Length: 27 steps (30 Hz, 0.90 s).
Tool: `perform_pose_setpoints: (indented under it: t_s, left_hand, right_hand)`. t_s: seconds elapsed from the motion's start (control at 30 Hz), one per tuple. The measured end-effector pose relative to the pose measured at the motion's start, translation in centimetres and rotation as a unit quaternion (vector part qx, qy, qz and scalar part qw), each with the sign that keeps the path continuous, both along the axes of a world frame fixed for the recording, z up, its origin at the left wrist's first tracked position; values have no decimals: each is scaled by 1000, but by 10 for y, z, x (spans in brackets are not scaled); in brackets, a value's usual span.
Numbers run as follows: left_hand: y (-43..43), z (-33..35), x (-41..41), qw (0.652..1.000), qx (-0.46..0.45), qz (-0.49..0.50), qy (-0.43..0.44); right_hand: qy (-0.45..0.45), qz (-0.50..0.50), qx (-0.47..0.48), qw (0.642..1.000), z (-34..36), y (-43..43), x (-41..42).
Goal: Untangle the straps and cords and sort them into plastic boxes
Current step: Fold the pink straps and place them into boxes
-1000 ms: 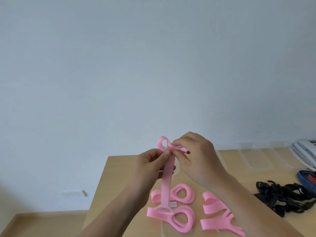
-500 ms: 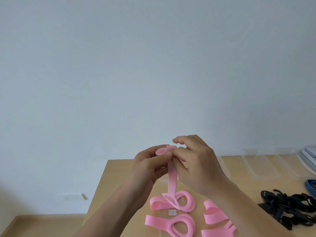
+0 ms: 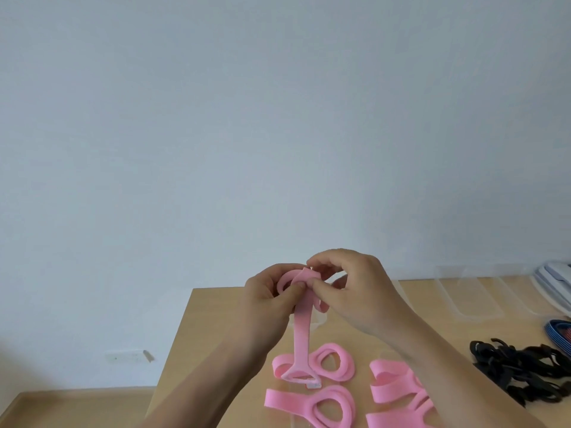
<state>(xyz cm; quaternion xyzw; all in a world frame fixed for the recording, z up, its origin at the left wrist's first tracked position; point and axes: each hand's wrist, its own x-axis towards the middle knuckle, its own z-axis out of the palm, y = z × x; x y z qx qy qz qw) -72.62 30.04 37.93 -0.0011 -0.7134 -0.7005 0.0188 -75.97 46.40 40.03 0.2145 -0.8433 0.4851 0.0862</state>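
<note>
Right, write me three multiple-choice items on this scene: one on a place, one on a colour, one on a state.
1. Against the pink loops on the table, the black strap tangle lies:
A. to their left
B. on top of them
C. to their right

2. The held strap is:
A. blue
B. pink
C. black

3. The left hand and the right hand:
A. both pinch the held strap's top
B. both lie flat on the table
C. both hang empty

Answers:
1 C, the tangle sits near the table's right side, past the loops.
2 B, it is the same pink as the loops below it.
3 A, the fingers of both hands close on the strap's folded upper end, and the rest hangs down to the table.
</note>
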Motion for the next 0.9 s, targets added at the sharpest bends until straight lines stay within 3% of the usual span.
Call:
perform_pose_setpoints:
  t_s: [0.23, 0.4, 0.63, 0.9]
  left_hand:
    - [4, -8, 6, 996, 57, 20, -59]
    - [7, -6, 13, 987, 87, 6, -138]
    - [7, -4, 15, 991, 102, 4, -81]
    - [8, -2, 16, 994, 103, -17, -43]
  right_hand:
    - [61, -19, 39, 997, 1, -1, 8]
    - [177, -47, 47, 982, -5, -1, 9]
    - [306, -88, 65, 946, -18, 0, 3]
    - [380, -115, 60, 916, -20, -6, 7]
